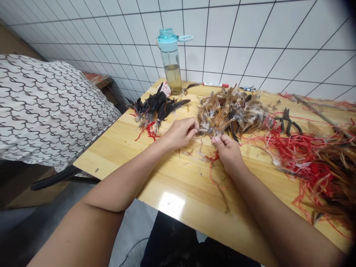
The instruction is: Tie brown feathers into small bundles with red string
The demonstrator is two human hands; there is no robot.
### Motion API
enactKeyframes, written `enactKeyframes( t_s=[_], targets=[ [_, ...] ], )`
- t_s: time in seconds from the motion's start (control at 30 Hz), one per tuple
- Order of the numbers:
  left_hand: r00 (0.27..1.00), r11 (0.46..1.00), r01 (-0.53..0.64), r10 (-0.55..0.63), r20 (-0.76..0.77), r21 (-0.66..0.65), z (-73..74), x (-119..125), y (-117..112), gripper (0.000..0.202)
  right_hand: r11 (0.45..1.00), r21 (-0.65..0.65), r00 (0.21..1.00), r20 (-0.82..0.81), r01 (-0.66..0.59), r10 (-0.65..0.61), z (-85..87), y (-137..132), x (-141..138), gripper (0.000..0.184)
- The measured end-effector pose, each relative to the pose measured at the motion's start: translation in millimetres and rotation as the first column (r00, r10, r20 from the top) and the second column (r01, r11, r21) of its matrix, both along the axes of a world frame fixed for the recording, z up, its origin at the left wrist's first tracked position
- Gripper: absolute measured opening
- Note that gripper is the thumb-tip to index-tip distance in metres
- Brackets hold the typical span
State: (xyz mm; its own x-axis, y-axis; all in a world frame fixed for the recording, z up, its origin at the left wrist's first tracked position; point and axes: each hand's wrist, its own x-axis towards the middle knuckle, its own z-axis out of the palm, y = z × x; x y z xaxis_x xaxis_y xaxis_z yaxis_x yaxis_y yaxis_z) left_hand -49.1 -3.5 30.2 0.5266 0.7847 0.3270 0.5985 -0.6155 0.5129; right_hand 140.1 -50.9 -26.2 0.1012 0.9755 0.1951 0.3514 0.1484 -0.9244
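Observation:
My left hand (183, 132) is closed in a pinch at the left side of a brown feather bunch (219, 120), with a wispy pale feather (205, 130) at its fingertips. The base of that bunch is between the thumb and fingers of my right hand (229, 150). Red string (213, 176) hangs and loops onto the table just below the right hand. Behind both hands lies a heap of brown and grey feathers (247, 111); where the bunch ends and the heap begins is hard to make out.
Black feather bunches (155, 107) tied with red string lie at left. A water bottle (172, 63) and red marker (215, 85) are at the back. Pliers (287, 120), tangled red string (297, 152) and more feathers (342, 170) cover the right. A patterned cloth (52, 111) borders the table's left.

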Motion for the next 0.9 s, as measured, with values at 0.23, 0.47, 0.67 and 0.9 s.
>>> enactKeyframes(
  t_s=[0.23, 0.47, 0.67, 0.9],
  targets=[
    [0.984, 0.986, 0.165, -0.162, -0.078, 0.033, 11.6, 3.1, -11.3, 0.012, 0.997, 0.069, 0.986, 0.163, 0.022, -0.033, 10.3, -3.6, -3.1, 0.019],
    [0.973, 0.975, 0.200, -0.185, -0.141, 0.099, 6.9, 3.1, -10.7, 0.014, 0.991, 0.132, 0.954, 0.297, -0.005, -0.035, 6.0, -5.1, -6.1, 0.021],
    [0.957, 0.960, 0.239, -0.208, -0.202, 0.143, 8.0, 2.4, -11.8, 0.014, 0.991, 0.133, 0.948, 0.315, 0.001, -0.043, 5.3, -5.5, -6.5, 0.021],
    [0.954, 0.964, 0.232, -0.200, -0.223, 0.128, 10.0, 3.1, -13.0, 0.015, 0.992, 0.124, 0.942, 0.334, 0.002, -0.044, 5.1, -5.7, -5.8, 0.022]
  ],
)
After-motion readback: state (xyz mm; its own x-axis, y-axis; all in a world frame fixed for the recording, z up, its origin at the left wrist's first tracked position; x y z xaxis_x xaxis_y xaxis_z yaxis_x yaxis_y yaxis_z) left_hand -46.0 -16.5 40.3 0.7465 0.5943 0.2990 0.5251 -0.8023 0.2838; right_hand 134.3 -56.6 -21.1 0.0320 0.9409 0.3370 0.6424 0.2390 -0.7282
